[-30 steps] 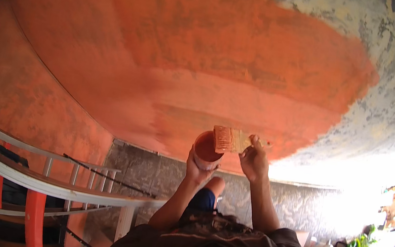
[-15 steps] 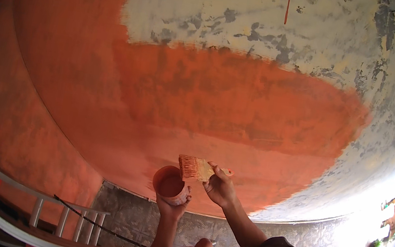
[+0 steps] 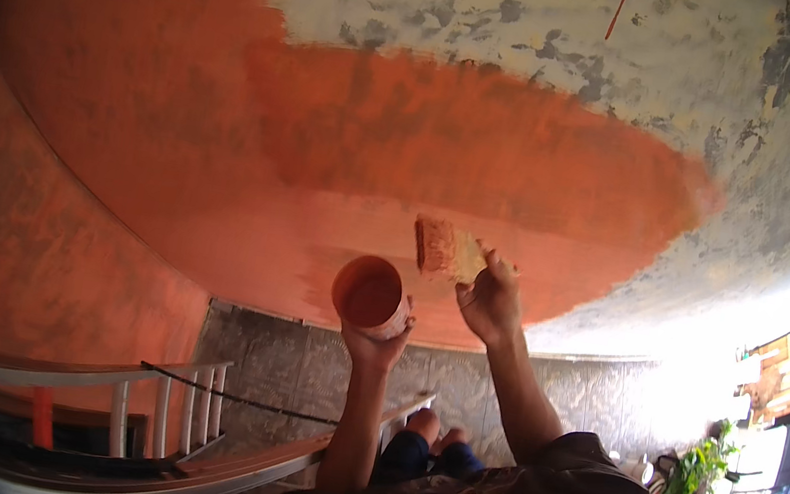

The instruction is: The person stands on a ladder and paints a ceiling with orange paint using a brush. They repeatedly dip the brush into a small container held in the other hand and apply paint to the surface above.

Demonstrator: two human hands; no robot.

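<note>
My left hand (image 3: 379, 344) is closed around the side of a round paint tub (image 3: 399, 320), whose open mouth faces me with orange-red paint inside. To the right of the tub and a little higher, my right hand (image 3: 493, 299) grips a wide paintbrush (image 3: 459, 255) by its handle. The bristles are coated in orange-red paint and point left, apart from the tub. Whether they touch the wall I cannot tell. Ahead stands a curved-looking wall (image 3: 369, 142), orange over its left and lower part, pale and grey-patched (image 3: 642, 70) at the upper right.
At the lower left stands a metal ladder (image 3: 118, 420), with a dark cord (image 3: 243, 395) across it. Below the wall runs a grey patterned tiled surface (image 3: 298, 360). Green plants (image 3: 699, 472) and bright daylight lie at the lower right.
The brush has moved up and away from the tub's rim, where it was before. My view has tilted, so more of the ladder, my legs and the plants shows.
</note>
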